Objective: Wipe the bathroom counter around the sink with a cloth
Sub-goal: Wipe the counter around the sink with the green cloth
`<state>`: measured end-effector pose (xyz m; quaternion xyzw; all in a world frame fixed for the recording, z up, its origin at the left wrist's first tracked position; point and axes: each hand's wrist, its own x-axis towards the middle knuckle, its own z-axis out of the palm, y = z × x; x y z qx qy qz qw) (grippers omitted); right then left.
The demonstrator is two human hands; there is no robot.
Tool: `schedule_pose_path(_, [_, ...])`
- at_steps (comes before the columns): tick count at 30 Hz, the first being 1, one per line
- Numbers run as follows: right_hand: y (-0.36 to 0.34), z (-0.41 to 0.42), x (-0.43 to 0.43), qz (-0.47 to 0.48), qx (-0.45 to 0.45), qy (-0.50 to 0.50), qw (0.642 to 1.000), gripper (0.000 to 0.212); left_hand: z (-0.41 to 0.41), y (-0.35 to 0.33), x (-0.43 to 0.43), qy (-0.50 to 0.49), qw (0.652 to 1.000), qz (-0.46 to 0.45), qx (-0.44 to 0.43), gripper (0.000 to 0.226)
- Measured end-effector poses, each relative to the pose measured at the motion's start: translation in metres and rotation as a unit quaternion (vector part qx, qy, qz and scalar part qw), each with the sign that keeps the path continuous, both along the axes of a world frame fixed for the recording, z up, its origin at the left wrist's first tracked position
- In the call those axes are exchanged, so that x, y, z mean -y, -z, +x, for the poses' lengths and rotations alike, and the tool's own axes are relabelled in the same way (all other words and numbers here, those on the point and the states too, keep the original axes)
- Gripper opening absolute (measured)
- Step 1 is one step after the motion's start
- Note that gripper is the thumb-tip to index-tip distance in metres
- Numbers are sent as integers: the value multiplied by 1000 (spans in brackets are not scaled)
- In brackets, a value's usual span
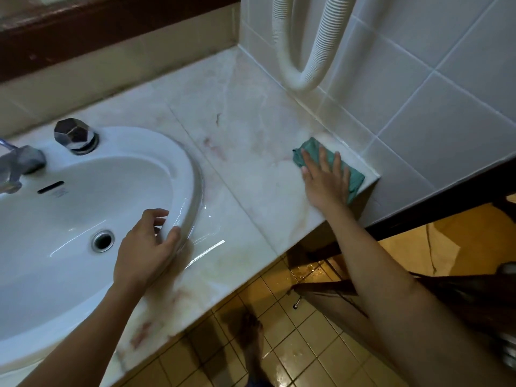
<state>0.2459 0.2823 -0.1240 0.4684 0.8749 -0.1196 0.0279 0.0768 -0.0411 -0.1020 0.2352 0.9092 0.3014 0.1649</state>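
Note:
A pale marble counter [245, 141] runs around a white oval sink [83, 185]. At the counter's far right corner, against the tiled wall, lies a green cloth [312, 148]. My right hand [325, 181] presses flat on the cloth with fingers spread. My left hand [146, 248] rests on the sink's right rim, fingers curled over its edge, holding nothing else.
A chrome tap [16, 166] and a faceted chrome knob [74, 135] sit at the sink's back. A white ribbed hose [304, 51] loops down the tiled wall above the counter. Wet yellow floor tiles [301, 344] lie below the counter's front edge. A dark wooden frame stands at right.

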Motion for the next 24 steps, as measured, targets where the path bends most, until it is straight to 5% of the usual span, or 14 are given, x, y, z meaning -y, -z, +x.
schedule_pose_path(10, [-3,11,168,-24,-11,-253,967,51,0,-1,2,-13,1000,0,-3,34])
schedule_pose_path(18, [3,-43,109,-21,-6,-99,995,51,2,-5,2,-35,998,50,-17,32])
schedule_pose_path(24, [3,-47,205,-17,-27,-208,978,52,39,-2,70,8,998,32,-46,52])
